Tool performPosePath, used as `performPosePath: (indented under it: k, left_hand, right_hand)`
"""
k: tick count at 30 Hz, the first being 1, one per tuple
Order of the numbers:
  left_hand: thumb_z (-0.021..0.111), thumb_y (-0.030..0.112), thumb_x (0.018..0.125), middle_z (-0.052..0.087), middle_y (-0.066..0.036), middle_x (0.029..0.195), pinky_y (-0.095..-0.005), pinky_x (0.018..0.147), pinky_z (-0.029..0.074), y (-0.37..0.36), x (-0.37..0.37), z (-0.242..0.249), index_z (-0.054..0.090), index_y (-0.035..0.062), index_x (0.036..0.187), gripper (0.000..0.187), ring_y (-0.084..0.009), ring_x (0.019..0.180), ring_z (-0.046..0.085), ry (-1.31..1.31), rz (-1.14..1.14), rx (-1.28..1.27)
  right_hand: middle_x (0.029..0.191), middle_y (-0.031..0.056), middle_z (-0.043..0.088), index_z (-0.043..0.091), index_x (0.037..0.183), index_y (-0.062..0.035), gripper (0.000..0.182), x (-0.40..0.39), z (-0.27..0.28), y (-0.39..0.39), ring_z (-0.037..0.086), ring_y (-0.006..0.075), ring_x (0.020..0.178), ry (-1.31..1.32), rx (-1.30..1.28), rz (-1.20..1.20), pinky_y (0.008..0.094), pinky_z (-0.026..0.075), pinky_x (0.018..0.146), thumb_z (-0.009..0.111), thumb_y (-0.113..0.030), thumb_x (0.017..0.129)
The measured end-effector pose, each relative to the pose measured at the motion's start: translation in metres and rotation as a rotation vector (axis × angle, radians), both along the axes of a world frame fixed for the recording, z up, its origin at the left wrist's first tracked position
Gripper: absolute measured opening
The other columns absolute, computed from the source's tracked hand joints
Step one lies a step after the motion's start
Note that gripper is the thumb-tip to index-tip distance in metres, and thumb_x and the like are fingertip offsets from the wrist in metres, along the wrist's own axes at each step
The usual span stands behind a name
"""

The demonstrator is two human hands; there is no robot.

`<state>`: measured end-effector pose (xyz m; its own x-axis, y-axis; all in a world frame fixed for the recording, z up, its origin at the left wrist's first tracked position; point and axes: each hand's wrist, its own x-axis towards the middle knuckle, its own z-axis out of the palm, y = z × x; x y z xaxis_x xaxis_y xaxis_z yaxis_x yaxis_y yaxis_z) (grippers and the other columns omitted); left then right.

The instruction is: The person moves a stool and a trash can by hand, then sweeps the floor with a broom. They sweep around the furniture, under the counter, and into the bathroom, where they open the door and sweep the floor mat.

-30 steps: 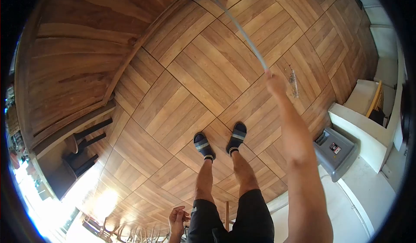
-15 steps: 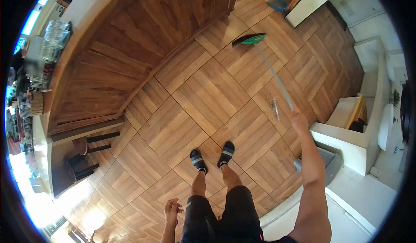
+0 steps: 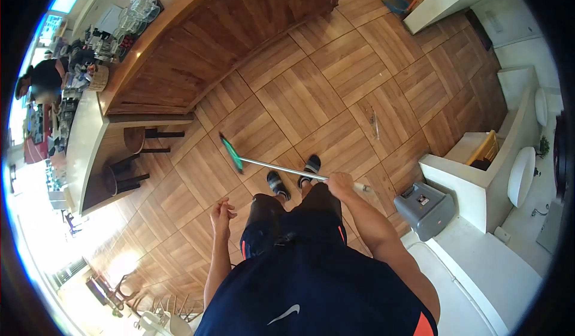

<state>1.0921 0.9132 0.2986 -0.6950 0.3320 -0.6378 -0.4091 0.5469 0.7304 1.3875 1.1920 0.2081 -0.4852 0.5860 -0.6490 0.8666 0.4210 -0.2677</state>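
My right hand point(image 3: 342, 186) is closed round the handle of a broom point(image 3: 272, 166), near the handle's pale end. The broom slants across in front of my feet, its green head point(image 3: 231, 153) with dark bristles low over the wood-patterned floor point(image 3: 293, 108) to the left of them. My left hand point(image 3: 222, 216) hangs free beside my left thigh, fingers loosely bent and somewhat apart, holding nothing. A small streak of litter point(image 3: 375, 124) lies on the floor ahead and to the right.
A curved wooden counter point(image 3: 209, 48) runs along the left, with glasses point(image 3: 139, 12) on top and stools point(image 3: 129, 177) below. Behind it stands a person point(image 3: 48, 78). On my right are a grey bin point(image 3: 424, 210) and a low white wall point(image 3: 455, 186). A blue dustpan-like thing point(image 3: 396, 5) lies far ahead.
The broom has swung from far ahead on the right to close by on the left, across my feet. My right hand has drawn in towards my body. The left hand stays free.
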Motion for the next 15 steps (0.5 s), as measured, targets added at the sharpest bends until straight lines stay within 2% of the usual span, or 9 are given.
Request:
performPosePath:
  k: [2, 3, 4, 6, 7, 9, 12, 15]
  left_hand:
    - [0.052, 0.024, 0.092, 0.058, -0.003, 0.074, -0.0241, 0.055, 0.05, 0.004, -0.014, 0.008, 0.057, 0.0056, 0.106, 0.023, -0.006, 0.054, 0.049, 0.015, 0.003, 0.048]
    - [0.052, 0.023, 0.092, 0.058, -0.003, 0.074, -0.0239, 0.054, 0.05, 0.003, -0.02, 0.015, 0.057, 0.0052, 0.106, 0.023, -0.0064, 0.054, 0.05, 0.02, 0.004, 0.055]
    - [0.052, 0.022, 0.092, 0.058, -0.003, 0.074, -0.0236, 0.054, 0.05, 0.002, -0.024, 0.019, 0.057, 0.0048, 0.107, 0.023, -0.0067, 0.054, 0.05, 0.019, 0.005, 0.063]
    - [0.052, 0.022, 0.092, 0.058, -0.003, 0.075, -0.0226, 0.055, 0.05, 0.001, -0.035, 0.019, 0.056, 0.0049, 0.107, 0.024, -0.006, 0.054, 0.05, 0.0, -0.028, 0.073]
    - [0.052, 0.022, 0.092, 0.058, -0.003, 0.076, -0.0224, 0.055, 0.05, 0.003, -0.042, 0.018, 0.056, 0.0049, 0.107, 0.023, -0.006, 0.054, 0.049, -0.002, -0.051, 0.076]
    - [0.051, 0.022, 0.092, 0.058, -0.003, 0.076, -0.0226, 0.055, 0.05, 0.011, -0.056, 0.016, 0.056, 0.0045, 0.107, 0.023, -0.0059, 0.054, 0.049, -0.008, -0.103, 0.107]
    - [0.051, 0.02, 0.092, 0.058, -0.004, 0.076, -0.0229, 0.055, 0.05, 0.028, -0.078, 0.012, 0.056, 0.0037, 0.107, 0.023, -0.0062, 0.055, 0.05, -0.028, -0.185, 0.143]
    - [0.05, 0.019, 0.092, 0.058, -0.004, 0.076, -0.0232, 0.055, 0.05, 0.043, -0.108, -0.002, 0.057, 0.0027, 0.107, 0.023, -0.0065, 0.055, 0.05, -0.062, -0.316, 0.188]
  right_hand:
    - [0.083, 0.0173, 0.066, 0.07, 0.085, -0.0054, 0.032, 0.023, -0.013, 0.03, 0.064, 0.0338, 0.081, -0.149, 0.022, 0.023, 0.0438, 0.049, 0.071, 0.062, -0.036, 0.08]
    - [0.085, 0.0153, 0.067, 0.071, 0.086, -0.0083, 0.03, 0.052, -0.031, 0.049, 0.064, 0.0323, 0.084, -0.222, 0.115, -0.043, 0.0438, 0.048, 0.072, 0.061, -0.036, 0.08]
    - [0.086, 0.0143, 0.067, 0.071, 0.086, -0.0103, 0.029, 0.079, -0.02, 0.08, 0.064, 0.031, 0.085, -0.271, 0.082, -0.058, 0.0437, 0.048, 0.072, 0.061, -0.037, 0.079]
    - [0.083, 0.013, 0.067, 0.071, 0.086, -0.0106, 0.031, 0.146, -0.021, 0.132, 0.065, 0.0289, 0.082, -0.332, 0.299, -0.049, 0.0409, 0.049, 0.067, 0.059, -0.038, 0.079]
    - [0.084, 0.0137, 0.067, 0.071, 0.086, -0.0086, 0.033, 0.135, 0.047, 0.15, 0.065, 0.029, 0.082, -0.47, 0.304, -0.018, 0.0404, 0.049, 0.069, 0.058, -0.038, 0.082]
    - [0.085, 0.0143, 0.067, 0.07, 0.086, -0.0065, 0.037, 0.162, 0.071, 0.173, 0.065, 0.0296, 0.081, -0.49, 0.371, -0.072, 0.0404, 0.049, 0.069, 0.056, -0.04, 0.083]
    - [0.086, 0.0151, 0.067, 0.07, 0.084, -0.0046, 0.042, 0.153, 0.127, 0.157, 0.065, 0.0295, 0.081, -0.46, 0.453, -0.153, 0.0413, 0.05, 0.068, 0.055, -0.043, 0.083]
    - [0.087, 0.0172, 0.066, 0.068, 0.086, -0.004, 0.035, 0.145, 0.138, 0.099, 0.065, 0.0318, 0.078, -0.443, 0.476, -0.301, 0.0417, 0.05, 0.068, 0.058, -0.037, 0.083]
